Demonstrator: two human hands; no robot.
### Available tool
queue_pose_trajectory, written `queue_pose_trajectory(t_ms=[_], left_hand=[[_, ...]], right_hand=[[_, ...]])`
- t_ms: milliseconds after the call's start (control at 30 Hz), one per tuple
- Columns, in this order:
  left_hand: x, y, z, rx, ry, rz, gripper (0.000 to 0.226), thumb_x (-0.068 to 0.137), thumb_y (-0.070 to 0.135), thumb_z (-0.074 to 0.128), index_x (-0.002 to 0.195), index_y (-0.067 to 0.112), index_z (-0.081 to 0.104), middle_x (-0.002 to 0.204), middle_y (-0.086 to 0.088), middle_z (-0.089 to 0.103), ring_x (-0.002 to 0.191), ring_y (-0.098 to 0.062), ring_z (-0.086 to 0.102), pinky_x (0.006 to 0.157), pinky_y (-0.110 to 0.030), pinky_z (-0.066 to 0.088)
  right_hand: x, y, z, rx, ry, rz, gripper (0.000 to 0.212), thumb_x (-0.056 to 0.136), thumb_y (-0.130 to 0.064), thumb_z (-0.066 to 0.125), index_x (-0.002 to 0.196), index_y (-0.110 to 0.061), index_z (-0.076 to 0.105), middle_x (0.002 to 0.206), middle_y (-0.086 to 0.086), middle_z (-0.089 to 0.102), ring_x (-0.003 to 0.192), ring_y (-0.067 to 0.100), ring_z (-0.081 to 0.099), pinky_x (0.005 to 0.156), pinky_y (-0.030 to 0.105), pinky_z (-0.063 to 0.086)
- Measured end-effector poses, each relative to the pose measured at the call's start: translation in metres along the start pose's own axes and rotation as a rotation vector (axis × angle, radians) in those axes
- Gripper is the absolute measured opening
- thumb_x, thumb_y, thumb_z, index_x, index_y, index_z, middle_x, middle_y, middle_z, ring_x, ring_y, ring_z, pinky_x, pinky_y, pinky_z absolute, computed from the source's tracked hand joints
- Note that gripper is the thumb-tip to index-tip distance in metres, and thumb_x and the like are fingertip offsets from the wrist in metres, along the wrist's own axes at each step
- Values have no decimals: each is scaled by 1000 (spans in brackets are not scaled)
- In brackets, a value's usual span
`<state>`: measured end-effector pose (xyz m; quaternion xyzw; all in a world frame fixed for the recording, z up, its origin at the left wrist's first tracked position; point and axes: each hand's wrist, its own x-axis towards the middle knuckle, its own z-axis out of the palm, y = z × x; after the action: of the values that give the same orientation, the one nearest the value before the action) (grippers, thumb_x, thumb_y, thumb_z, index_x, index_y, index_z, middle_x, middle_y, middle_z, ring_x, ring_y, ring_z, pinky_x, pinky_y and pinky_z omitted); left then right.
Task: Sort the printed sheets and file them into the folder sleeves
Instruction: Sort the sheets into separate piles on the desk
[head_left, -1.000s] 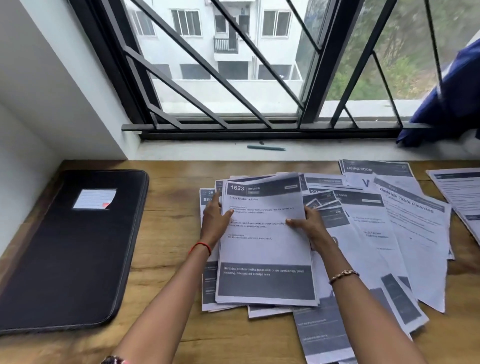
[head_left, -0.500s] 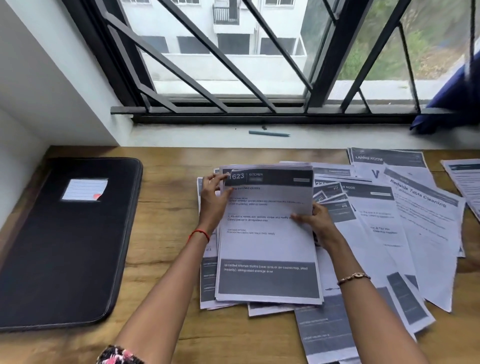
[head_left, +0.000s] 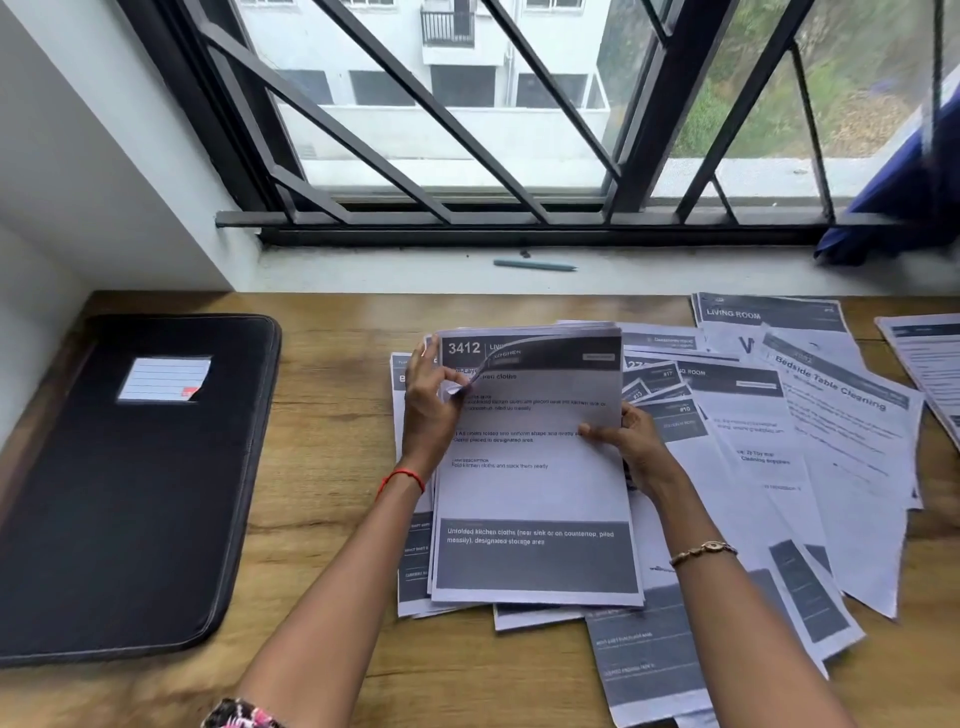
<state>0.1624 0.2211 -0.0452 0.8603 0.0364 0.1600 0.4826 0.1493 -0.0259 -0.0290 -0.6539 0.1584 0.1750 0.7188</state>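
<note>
The sheets (head_left: 535, 493) are white with dark grey bands, the folder (head_left: 130, 493) black, the table (head_left: 332, 467) brown

Printed sheets (head_left: 810, 441) are scattered at right, one stack (head_left: 535, 499) with its top corner curled back; the black folder (head_left: 130, 493) is laid closed, left.

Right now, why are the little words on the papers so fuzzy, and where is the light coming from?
Head view: soft daylight comes through the window beyond the table, so there are no hard shadows; small print on the top sheet is smeared, and only the big headings read clearly.
</note>
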Motion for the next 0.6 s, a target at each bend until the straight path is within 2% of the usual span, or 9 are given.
queue_pose_trajectory(t_ms=[133,233,267,367,500,567,600], left_hand=[[2,2,-2,-25,18,21,14,79,7,72,90,0,67,142,-5,40,135,-12,24,110,-22,19],[-3,1,-2,-18,43,94,5,82,6,68,83,3,65,141,0,38,138,-17,27,111,-20,23],[-5,-1,-1,-4,54,123,3,83,2,66,81,3,64,141,-1,37,139,-20,28,111,-17,24],[-11,-5,2,78,64,201,17,82,-14,57,82,0,66,145,-6,32,139,-23,28,107,-14,29],[-17,-7,5,153,33,234,22,80,-18,54,87,-2,68,149,-9,28,135,-20,35,87,-17,45],[-19,-5,6,155,22,232,22,79,-18,53,86,-2,67,149,-13,29,129,-17,41,74,-19,47],[-19,-5,6,152,22,233,23,78,-18,52,85,-3,67,148,-15,30,128,-14,40,72,-21,48]], right_hand=[[-1,-1,0,2,2,0,34,73,12,68,102,-6,62,95,12,67,83,25,63,74,30,56],[-3,-3,1,10,-4,5,33,74,12,67,97,-10,63,95,10,67,82,23,64,76,32,56],[-3,-3,1,10,-7,7,32,74,12,67,97,-11,63,94,10,67,82,23,64,76,32,56],[-4,-4,1,10,-3,11,33,74,11,67,99,-9,63,95,11,67,82,23,64,77,33,56],[-4,-4,1,8,5,19,35,74,11,67,104,-5,61,96,11,67,83,24,64,79,34,55],[-4,-5,2,17,14,27,34,74,12,66,104,-4,60,93,10,67,80,22,64,73,29,57],[-5,-6,3,22,18,31,34,75,13,65,103,-4,60,92,9,66,78,21,63,69,27,57]])
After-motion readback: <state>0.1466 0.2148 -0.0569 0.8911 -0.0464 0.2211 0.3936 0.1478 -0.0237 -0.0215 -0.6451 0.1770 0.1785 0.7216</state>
